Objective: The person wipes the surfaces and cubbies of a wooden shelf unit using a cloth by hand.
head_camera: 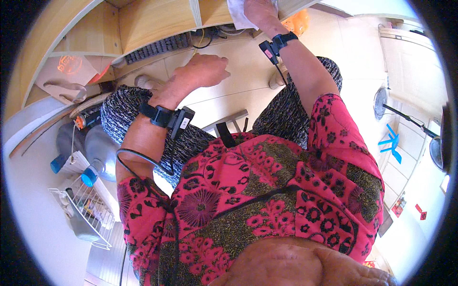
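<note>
At the top of the view my right hand (263, 14) presses a white cloth (238, 15) on the edge of a light wooden shelf unit (154, 16). Part of the cloth lies beneath the fingers, and the hand is cut by the frame's top. My left hand (204, 70) hangs over the tiled floor in front of the unit. Its fingers are loosely curled, its palm is turned away, and nothing shows in it. Both wrists carry black straps with small devices, and a cable runs up the left arm.
A paper bag (69, 77) sits in the unit's left compartment. Large plastic bottles (102, 152) and a white wire rack (91, 214) stand at the left. Under the unit are a dark ribbed object (157, 48) and cables. An orange bag (297, 22) and a blue stool (393, 144) lie rightward.
</note>
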A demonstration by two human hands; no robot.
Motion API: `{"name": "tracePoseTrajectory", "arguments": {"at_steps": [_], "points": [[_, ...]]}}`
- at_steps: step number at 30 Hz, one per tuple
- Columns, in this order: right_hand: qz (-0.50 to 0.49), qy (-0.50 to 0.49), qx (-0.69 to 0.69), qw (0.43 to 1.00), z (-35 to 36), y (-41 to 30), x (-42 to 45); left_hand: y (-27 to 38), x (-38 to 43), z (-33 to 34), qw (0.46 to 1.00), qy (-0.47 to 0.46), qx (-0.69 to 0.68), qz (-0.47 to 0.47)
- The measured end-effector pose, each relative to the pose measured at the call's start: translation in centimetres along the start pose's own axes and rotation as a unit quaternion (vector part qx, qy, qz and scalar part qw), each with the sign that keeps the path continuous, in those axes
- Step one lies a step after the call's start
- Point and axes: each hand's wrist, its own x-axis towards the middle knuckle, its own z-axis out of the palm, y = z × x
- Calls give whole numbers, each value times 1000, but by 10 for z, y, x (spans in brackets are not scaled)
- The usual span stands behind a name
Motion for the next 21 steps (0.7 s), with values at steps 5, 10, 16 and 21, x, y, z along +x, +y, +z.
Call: {"name": "tracePoseTrajectory", "arguments": {"at_steps": [5, 10, 16, 21], "points": [[-76, -10, 44, 996, 14, -20, -26, -12, 10, 20, 1000, -22, -9, -20], [-131, -119, 178, 968, 10, -37, -66, -8, 17, 33, 999, -47, -22, -5], [-267, -76, 321, 906, -63, -69, -82, 8, 8, 33, 998, -51, -10, 24], [-359, 90, 157, 915, -146, -94, -62, 12, -15, 17, 998, -28, 23, 49]]}}
